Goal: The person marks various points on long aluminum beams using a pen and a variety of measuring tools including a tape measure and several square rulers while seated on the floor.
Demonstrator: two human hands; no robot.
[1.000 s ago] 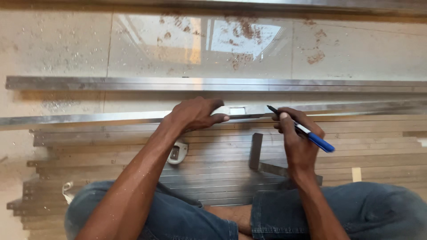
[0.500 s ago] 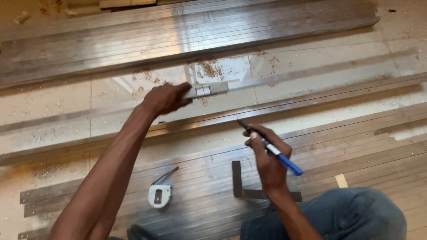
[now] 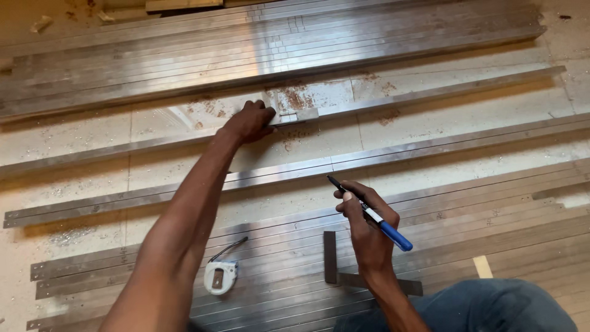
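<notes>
The left hand (image 3: 251, 122) has reached well forward since a second ago and now presses, fingers curled together, on a short metal piece (image 3: 299, 116) lying on the far bar (image 3: 430, 93). The work has thus shifted from the near bar (image 3: 393, 154) to the far one. The right hand (image 3: 367, 224) hangs back over the stacked strips (image 3: 491, 209), fingers clamped on a blue marker (image 3: 372, 215). A tape measure (image 3: 220, 276) and square (image 3: 332, 258) lie near. Marks on the piece cannot be made out; the bar ends are cut off.

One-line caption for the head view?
Left hand presses a small metal piece on an aluminium bar; right hand holds a blue marker.
</notes>
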